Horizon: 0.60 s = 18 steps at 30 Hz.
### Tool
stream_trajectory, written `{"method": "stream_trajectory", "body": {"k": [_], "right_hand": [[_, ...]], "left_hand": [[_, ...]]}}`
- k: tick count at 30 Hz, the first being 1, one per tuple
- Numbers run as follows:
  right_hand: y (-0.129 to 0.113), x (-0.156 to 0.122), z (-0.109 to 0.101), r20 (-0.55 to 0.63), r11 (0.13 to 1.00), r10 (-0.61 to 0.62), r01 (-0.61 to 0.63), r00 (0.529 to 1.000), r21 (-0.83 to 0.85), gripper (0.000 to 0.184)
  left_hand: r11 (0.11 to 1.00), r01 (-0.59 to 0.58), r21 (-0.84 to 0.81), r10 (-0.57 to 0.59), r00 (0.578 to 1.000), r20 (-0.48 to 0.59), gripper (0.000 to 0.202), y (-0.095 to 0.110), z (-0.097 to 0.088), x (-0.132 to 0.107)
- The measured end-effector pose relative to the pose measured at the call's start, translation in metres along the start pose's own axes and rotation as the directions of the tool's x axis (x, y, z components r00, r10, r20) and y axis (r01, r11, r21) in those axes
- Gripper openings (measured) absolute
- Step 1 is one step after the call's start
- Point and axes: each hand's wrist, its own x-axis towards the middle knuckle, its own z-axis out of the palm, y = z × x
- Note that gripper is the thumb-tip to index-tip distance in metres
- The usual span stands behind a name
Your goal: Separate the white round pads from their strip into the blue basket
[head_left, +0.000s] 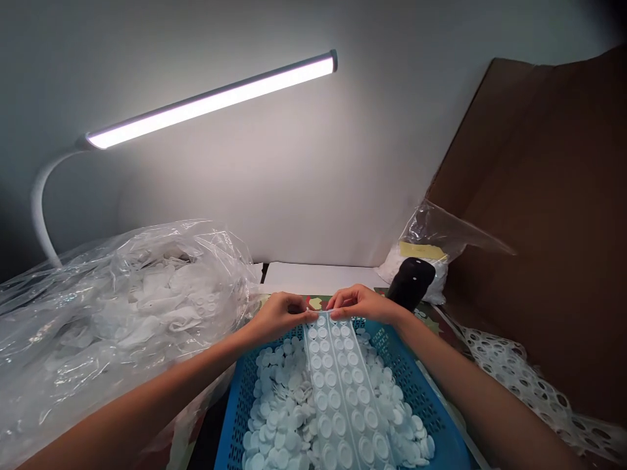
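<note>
A long translucent sheet (347, 391) with rows of round white discs lies lengthwise over a blue plastic basket (416, 372). My left hand (281, 316) pinches the far left end of this sheet between thumb and fingers. At the same far end, a little to the right, my right hand (360, 303) grips the sheet's edge with thumb and fingers. Many loose white discs (281, 418) fill the basket on both sides of the sheet. The sheet's near end runs out of the bottom of the view.
A large clear plastic bag (161, 294) of white pieces bulges at left. A lit lamp (215, 101) hangs above. Behind my right hand are a black object (411, 282) and a bag with a yellow label (421, 251). Perforated white sheeting (519, 372) lies by a cardboard box (548, 196).
</note>
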Motion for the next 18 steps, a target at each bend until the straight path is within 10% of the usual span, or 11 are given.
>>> {"method": "stream_trajectory", "body": {"k": [8, 13, 18], "right_hand": [[0.006, 0.013, -0.002, 0.049, 0.999, 0.037, -0.037, 0.998, 0.005, 0.034], [0.007, 0.012, -0.002, 0.024, 0.999, 0.042, -0.042, 0.999, -0.005, 0.037], [0.003, 0.008, -0.003, -0.009, 0.999, 0.028, -0.028, 1.000, -0.027, 0.036]], "left_hand": [[0.966, -0.004, -0.259, 0.022, 0.998, 0.066, 0.031, 0.004, 0.000, 0.005], [0.854, 0.237, -0.462, -0.151, 0.965, 0.216, 0.027, 0.015, -0.004, 0.015], [0.979, 0.204, 0.016, -0.203, 0.962, 0.182, 0.033, 0.026, -0.007, 0.022]]}}
